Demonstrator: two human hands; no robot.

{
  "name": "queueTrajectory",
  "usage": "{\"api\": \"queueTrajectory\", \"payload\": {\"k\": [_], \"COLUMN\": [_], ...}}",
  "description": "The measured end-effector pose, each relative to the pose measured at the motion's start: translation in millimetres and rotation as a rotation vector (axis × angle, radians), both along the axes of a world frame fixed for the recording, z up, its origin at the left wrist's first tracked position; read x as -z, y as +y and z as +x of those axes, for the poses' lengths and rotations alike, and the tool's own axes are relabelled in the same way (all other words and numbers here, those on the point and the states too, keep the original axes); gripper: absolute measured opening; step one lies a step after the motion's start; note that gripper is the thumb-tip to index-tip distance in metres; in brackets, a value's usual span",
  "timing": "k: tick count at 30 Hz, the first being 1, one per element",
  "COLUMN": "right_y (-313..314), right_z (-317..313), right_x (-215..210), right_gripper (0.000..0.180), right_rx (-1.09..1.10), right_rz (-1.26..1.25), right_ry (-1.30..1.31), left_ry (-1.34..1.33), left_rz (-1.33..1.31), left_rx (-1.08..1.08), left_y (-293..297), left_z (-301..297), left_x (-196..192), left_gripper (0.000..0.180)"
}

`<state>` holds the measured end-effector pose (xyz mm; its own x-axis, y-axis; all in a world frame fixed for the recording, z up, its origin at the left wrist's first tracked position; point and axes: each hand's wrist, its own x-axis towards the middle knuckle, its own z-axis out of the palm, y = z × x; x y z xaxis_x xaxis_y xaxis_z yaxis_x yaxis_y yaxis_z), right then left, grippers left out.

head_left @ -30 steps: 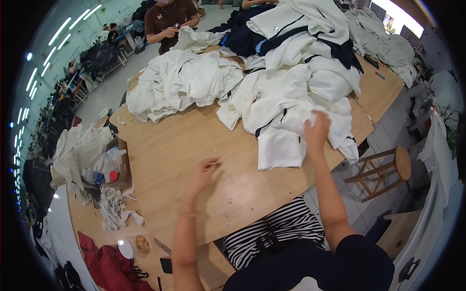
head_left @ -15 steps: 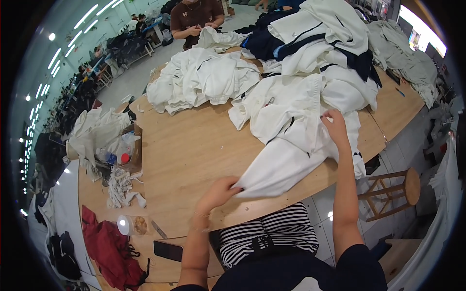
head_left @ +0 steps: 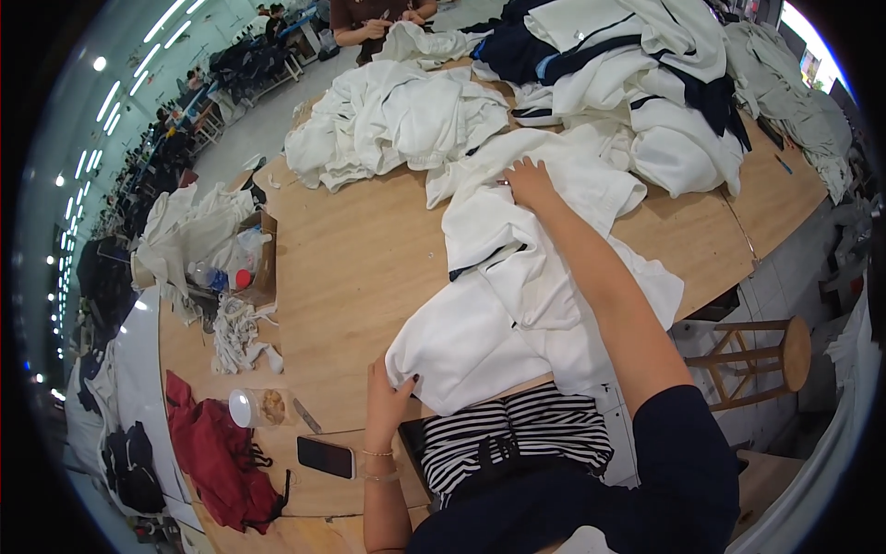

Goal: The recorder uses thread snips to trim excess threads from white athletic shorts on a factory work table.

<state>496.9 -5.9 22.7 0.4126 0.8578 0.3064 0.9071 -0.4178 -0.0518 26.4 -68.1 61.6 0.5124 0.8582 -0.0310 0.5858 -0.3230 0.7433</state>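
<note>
L hand (head_left: pixel 386 399) pinches the near-left corner of a white garment (head_left: pixel 517 305), fingers curled over the fabric edge w/ thumb side under, at the near edge of the wooden table (head_left: pixel 341 268). R hand (head_left: pixel 531 182) is stretched far out, palm down, fingers spread flat on the far end of the same garment; it presses the cloth, can't tell if any fabric is actually gripped. Garment lies spread btwn the two hands, running from the near table edge toward the far middle, a dark trim line showing partway along it, its right side hanging toward the table's right edge. Just beyond the R hand: a big heap of white & navy clothes (head_left: pixel 637 83) at far right; another white pile (head_left: pixel 388 120) at far left-centre, apart from the garment. A second person (head_left: pixel 374 18) sits at the far end handling white cloth. Left side of table: cardboard box (head_left: pixel 263 263) w/ bottles, white scraps (head_left: pixel 238 334) beside it. Near left: clear round jar (head_left: pixel 258 407), black phone (head_left: pixel 326 457), red bag (head_left: pixel 217 457). Wooden stool (head_left: pixel 766 360) stands on the floor to the right
</note>
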Motion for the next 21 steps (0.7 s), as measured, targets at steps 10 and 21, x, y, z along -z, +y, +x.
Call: {"api": "queueTrajectory", "payload": {"k": [10, 21], "right_y": [-193, -280], "right_z": [-15, -131], "right_x": [-88, 0], "right_gripper": [0.026, 0.012], "right_rx": [0.229, 0.578], "right_rz": [0.333, 0.527], "right_ry": [0.229, 0.312], "left_ry": [0.041, -0.232], "left_rz": [0.51, 0.124], "left_rx": [0.24, 0.191], "left_y": [-38, 41], "left_z": [108, 212], "left_x": [-36, -48], "left_gripper": [0.064, 0.041]}}
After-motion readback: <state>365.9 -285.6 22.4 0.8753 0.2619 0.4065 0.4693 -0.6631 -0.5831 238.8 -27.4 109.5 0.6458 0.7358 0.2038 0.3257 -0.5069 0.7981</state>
